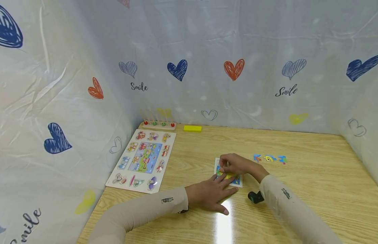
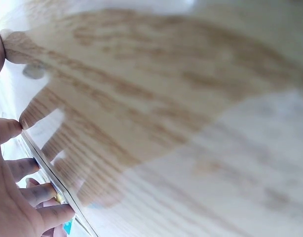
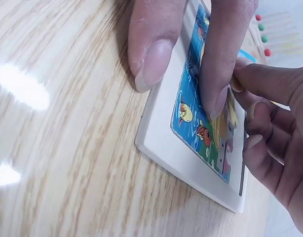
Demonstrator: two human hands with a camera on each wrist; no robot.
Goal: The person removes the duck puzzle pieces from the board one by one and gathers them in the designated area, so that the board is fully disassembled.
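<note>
A small jigsaw board (image 1: 236,183) with a white frame and a blue and yellow picture lies on the table in front of me. My left hand (image 1: 211,193) is spread out, its straight fingers resting on the near part of the board; in the left wrist view its fingertips (image 2: 57,215) lie along the board's edge. Over the far left part of the picture, my right hand (image 1: 237,164) pinches a jigsaw piece (image 3: 247,56) between thumb and curled fingers. That piece is mostly hidden by the fingers, with a blue bit showing.
Three loose jigsaw pieces (image 1: 269,158) lie in a row to the right of the board. A large peg puzzle (image 1: 118,171) with vehicle and toy pictures is at the left. Behind it stand a wooden rack with beads (image 1: 158,126) and a yellow block (image 1: 192,128) near the curtain.
</note>
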